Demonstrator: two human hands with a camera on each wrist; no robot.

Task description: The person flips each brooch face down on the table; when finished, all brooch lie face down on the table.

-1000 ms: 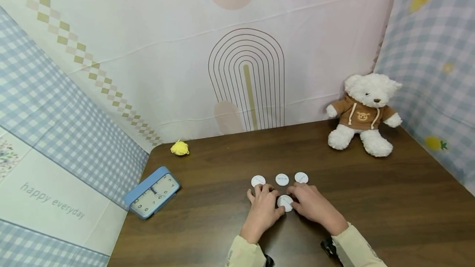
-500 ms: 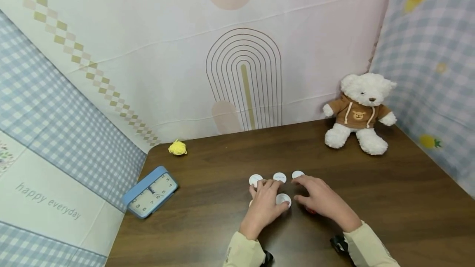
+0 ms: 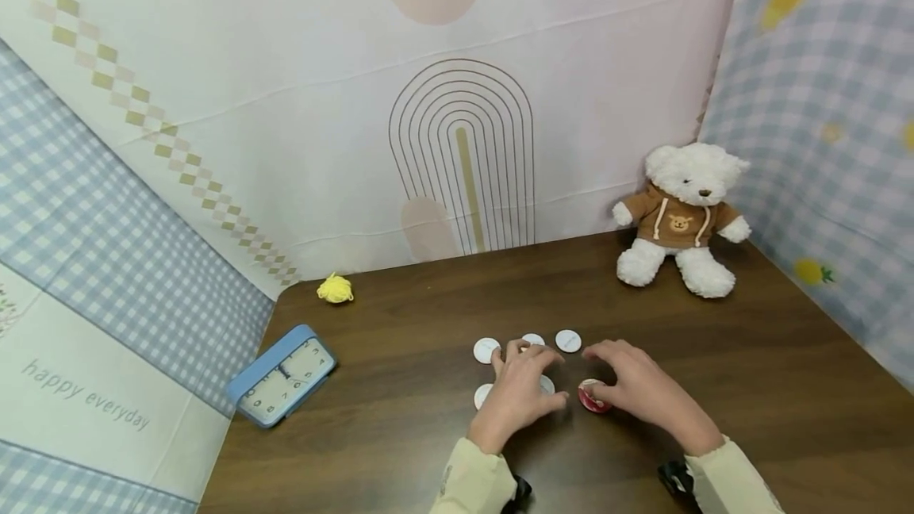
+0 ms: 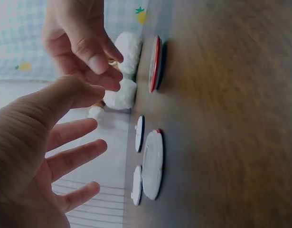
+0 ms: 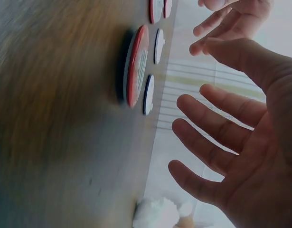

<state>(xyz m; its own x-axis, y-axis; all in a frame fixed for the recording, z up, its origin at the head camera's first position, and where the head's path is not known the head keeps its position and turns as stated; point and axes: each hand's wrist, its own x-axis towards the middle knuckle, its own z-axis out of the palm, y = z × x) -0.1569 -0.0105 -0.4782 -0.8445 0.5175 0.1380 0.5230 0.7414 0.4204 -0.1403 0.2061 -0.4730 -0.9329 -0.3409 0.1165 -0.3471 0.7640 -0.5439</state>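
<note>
My left hand [image 3: 519, 389] hovers over flat round discs that look like button badges, its fingers spread and holding nothing. It partly covers a white front disc [image 3: 547, 385] and another front-left disc [image 3: 482, 396]. In the back row lie a left white disc [image 3: 486, 350], a middle white disc [image 3: 532, 339] and a right white disc [image 3: 568, 341]. My right hand [image 3: 646, 387] is loosely bent, its thumb over a red disc [image 3: 594, 397]. In the right wrist view, the right fingers [image 5: 207, 137] stand apart above the table with nothing between them.
A white teddy bear [image 3: 681, 220] in a brown hoodie sits at the back right of the wooden table [image 3: 400, 419]. On the left lie a blue clock [image 3: 284, 375] and a yellow yarn ball [image 3: 335, 289]. Patterned cloth hangs behind.
Both hands were close together over the front middle disc. My right hand has moved right, and the red disc now shows by its thumb. My left hand has shifted slightly right, baring the front-left disc.
</note>
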